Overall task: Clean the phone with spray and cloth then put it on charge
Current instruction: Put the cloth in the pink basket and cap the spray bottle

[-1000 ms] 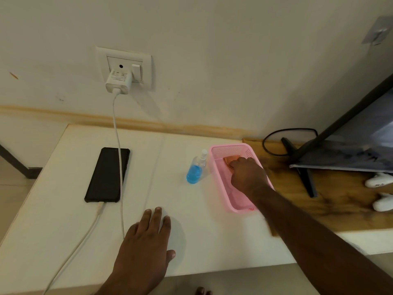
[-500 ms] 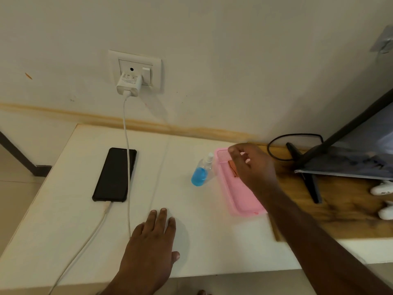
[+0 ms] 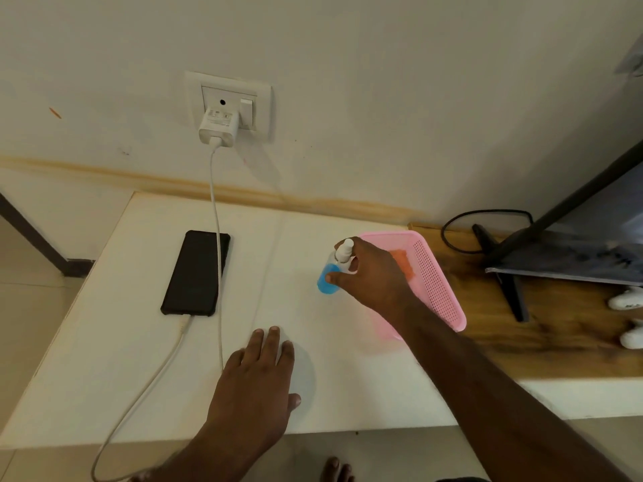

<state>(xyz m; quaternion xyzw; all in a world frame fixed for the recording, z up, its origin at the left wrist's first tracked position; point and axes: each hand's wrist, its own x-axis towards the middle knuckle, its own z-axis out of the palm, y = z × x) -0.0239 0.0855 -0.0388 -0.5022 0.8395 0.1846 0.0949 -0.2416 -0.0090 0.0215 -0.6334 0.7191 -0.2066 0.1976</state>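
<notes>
A black phone [image 3: 196,273] lies face up on the white table [image 3: 104,360], with a white cable [image 3: 216,203] plugged into its near end and running to a white charger [image 3: 218,128] in the wall socket. A small spray bottle [image 3: 328,278] with blue liquid and a white nozzle stands beside a pink basket [image 3: 436,283]. My right hand [image 3: 372,273] curls its fingers and thumb round the bottle. An orange cloth [image 3: 403,260] lies in the basket. My left hand [image 3: 257,387] rests flat on the table, fingers straight.
A dark monitor stand [image 3: 504,273] with a black cable loop [image 3: 487,231] sits on the wooden surface at the right. White objects [image 3: 626,300] lie at the far right edge. The table's front edge runs just below my left hand.
My right hand left the orange cloth in the basket, moved left and took hold of the spray bottle. My left hand has stayed flat on the table.
</notes>
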